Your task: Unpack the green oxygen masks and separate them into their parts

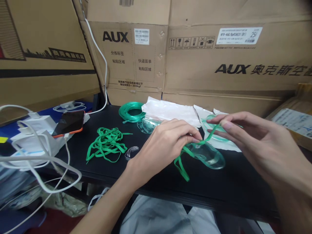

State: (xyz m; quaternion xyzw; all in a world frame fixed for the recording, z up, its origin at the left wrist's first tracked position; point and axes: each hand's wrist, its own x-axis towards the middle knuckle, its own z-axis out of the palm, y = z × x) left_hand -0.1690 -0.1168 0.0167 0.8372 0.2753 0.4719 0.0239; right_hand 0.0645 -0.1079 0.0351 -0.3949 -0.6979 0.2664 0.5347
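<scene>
A clear, green-tinted oxygen mask lies on the black table with a green elastic strap at its near side. My left hand pinches the strap close against the mask. In my right hand, thumb and forefinger grip another part of the same strap, which runs taut between both hands. Left of my left forearm lies a loose heap of green straps, and beside it a small bundle of thin metal strips.
Coiled green tubing, another clear mask and white paper packaging sit at the back. A phone, white chargers and cables crowd the left. Large cardboard boxes wall off the rear. The table edge is nearest me.
</scene>
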